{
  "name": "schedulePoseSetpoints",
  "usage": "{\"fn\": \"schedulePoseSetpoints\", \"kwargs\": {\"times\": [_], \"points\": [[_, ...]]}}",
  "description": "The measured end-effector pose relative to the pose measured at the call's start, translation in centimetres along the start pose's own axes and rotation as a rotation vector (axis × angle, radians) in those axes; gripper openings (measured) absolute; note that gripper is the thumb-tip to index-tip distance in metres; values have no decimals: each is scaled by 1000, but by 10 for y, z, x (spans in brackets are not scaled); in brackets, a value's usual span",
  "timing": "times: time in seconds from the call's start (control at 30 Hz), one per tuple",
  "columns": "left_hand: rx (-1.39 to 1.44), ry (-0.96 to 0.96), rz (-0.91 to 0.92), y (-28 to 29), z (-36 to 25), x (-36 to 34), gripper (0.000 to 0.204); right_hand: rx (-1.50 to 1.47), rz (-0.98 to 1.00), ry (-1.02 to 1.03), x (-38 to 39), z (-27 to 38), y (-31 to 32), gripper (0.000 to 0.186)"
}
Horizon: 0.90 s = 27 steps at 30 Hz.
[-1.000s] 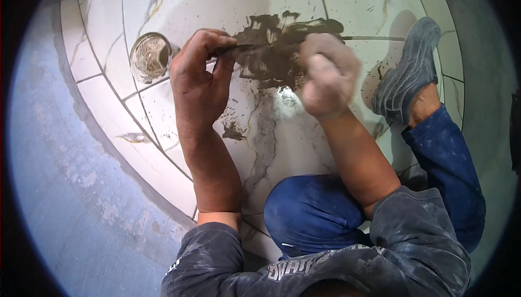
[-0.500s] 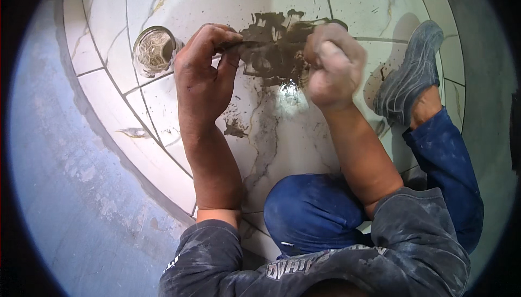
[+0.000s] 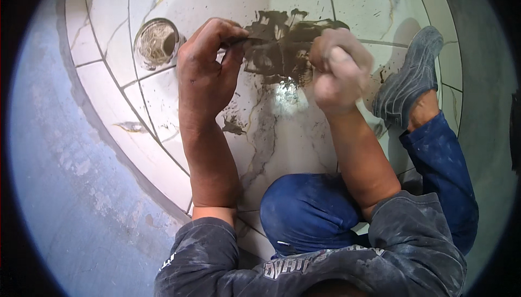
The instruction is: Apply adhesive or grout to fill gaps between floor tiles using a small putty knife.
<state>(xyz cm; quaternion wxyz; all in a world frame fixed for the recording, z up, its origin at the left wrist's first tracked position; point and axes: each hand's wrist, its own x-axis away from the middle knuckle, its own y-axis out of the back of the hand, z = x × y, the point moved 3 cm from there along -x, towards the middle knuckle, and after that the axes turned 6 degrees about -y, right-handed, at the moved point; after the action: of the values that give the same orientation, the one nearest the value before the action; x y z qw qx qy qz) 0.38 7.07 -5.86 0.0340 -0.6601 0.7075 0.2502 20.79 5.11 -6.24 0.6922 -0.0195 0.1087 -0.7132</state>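
Observation:
My left hand pinches a thin, dark, blade-like piece over a smear of grey-brown paste on the marbled white tiles. To its right, my right hand is closed at the paste's right side, knuckles up and somewhat blurred; whatever it grips is hidden under the fingers. A round container with pale residue inside stands left of my left hand. Smaller dark splatters dot the tiles below and around the smear.
My bent knee in blue trousers is at lower centre. My foot in a grey shoe rests at the right beside the work. A tile border curves along the left, beside a rough pale blue-grey surface.
Both hands appear slightly higher and farther right, much of it shared with a small shift of the whole view. My right hand has edged rightward along the smear; both grips stay closed.

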Motion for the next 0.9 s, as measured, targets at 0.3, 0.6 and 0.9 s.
{"fn": "schedulePoseSetpoints", "kwargs": {"times": [0.3,0.6,0.9], "points": [[18,-1,16,-4,-6,-2,14,583,-72,-11,3,-32,6,22],[-64,-38,21,-1,-5,-2,14,352,-85,-76,-4,-19,-5,22],[-54,-1,12,0,-3,-1,15,476,-64,115,-9,-30,-8,22]]}}
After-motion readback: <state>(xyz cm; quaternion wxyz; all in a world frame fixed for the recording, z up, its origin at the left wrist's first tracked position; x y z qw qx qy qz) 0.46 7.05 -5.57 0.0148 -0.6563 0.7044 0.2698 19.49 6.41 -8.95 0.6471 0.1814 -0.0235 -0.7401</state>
